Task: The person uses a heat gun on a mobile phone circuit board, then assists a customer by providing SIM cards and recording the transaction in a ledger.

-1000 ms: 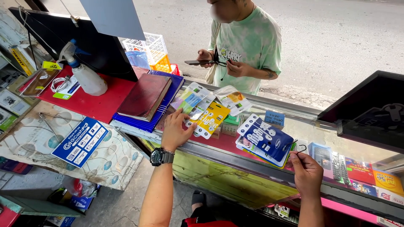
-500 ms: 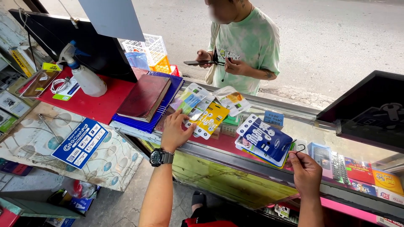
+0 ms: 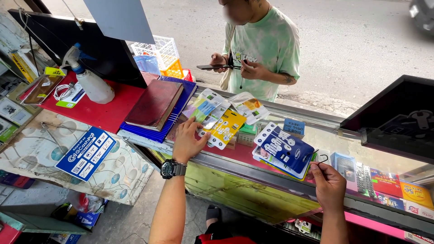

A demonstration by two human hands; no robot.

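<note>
In the head view, the left hand (image 3: 189, 141) is laid on the glass tabletop (image 3: 253, 169), fingers loosely curled, its fingertips touching the yellow packet (image 3: 226, 129) at the near end of a fan of packets; a firm grip cannot be told. A black hook (image 3: 320, 158) is pinched by the right hand (image 3: 329, 184), apparently carrying the blue cards (image 3: 284, 149) lying just beside it. A phone (image 3: 213, 67) is held by a person in a green shirt (image 3: 266, 45) across the tabletop.
</note>
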